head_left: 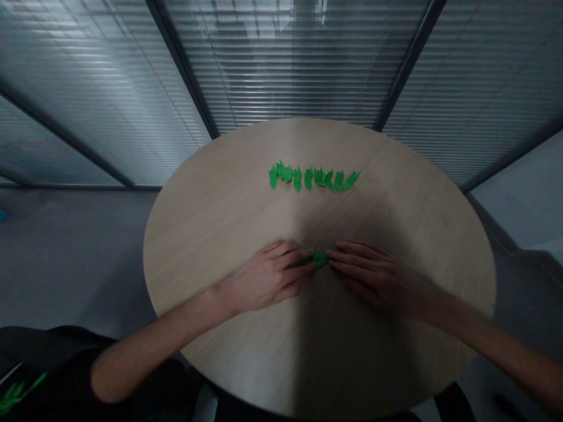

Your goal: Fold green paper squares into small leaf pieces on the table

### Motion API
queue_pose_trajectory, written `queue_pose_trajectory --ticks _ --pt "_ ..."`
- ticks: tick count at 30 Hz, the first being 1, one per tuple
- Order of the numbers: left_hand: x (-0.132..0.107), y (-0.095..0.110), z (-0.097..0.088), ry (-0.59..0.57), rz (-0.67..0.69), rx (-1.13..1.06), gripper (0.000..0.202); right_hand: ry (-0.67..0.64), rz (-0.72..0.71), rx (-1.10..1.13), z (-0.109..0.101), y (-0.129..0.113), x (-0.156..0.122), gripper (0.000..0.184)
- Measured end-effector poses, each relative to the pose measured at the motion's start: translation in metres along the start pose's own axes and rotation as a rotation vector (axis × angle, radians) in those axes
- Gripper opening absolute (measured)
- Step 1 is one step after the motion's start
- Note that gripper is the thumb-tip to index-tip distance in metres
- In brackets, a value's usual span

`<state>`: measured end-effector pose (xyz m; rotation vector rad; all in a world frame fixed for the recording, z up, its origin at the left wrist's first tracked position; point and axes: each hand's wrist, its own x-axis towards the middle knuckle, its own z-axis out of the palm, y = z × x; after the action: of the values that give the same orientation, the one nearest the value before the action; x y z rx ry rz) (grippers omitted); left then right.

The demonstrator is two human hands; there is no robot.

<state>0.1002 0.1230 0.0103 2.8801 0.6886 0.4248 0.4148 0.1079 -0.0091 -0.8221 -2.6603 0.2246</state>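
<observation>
Between my left hand [268, 276] and my right hand [373, 278], a folded strip of green paper [315, 259] lies low over the tabletop. My left fingers hold its left part, and my right fingertips press against its right end. Its underside is hidden. Farther out on the round wooden table [211, 234], a row of several green paper leaf shapes [313, 178] lies flat, well beyond both hands. Some of them overlap.
Dark clothing [57, 375] with a green paper piece [15, 392] on it sits at the lower left, below the table rim. Glass walls with slatted blinds [290, 64] stand behind the table, and grey floor [79, 258] surrounds it.
</observation>
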Motion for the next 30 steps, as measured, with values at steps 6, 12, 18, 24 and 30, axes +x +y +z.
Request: queue_pose_trajectory --ticks 6,12,18,24,30 --pt "0.001 0.0 0.0 -0.006 0.005 -0.002 0.039 0.056 -0.058 0.007 0.004 -0.007 0.014 0.047" --pt "0.0 0.0 0.002 0.015 0.02 -0.03 0.04 0.074 -0.045 0.003 0.006 -0.007 0.013 0.046" --pt "-0.001 0.0 0.0 0.023 0.005 -0.048 0.039 0.047 -0.016 -0.027 0.004 -0.001 0.001 0.048" --pt "0.0 -0.001 0.005 0.047 0.003 -0.063 0.035 0.174 0.045 0.009 0.004 -0.009 0.02 0.026" --pt "0.006 -0.008 0.009 0.128 -0.073 -0.225 0.024 0.117 0.023 0.015 0.013 -0.019 0.047 0.016"
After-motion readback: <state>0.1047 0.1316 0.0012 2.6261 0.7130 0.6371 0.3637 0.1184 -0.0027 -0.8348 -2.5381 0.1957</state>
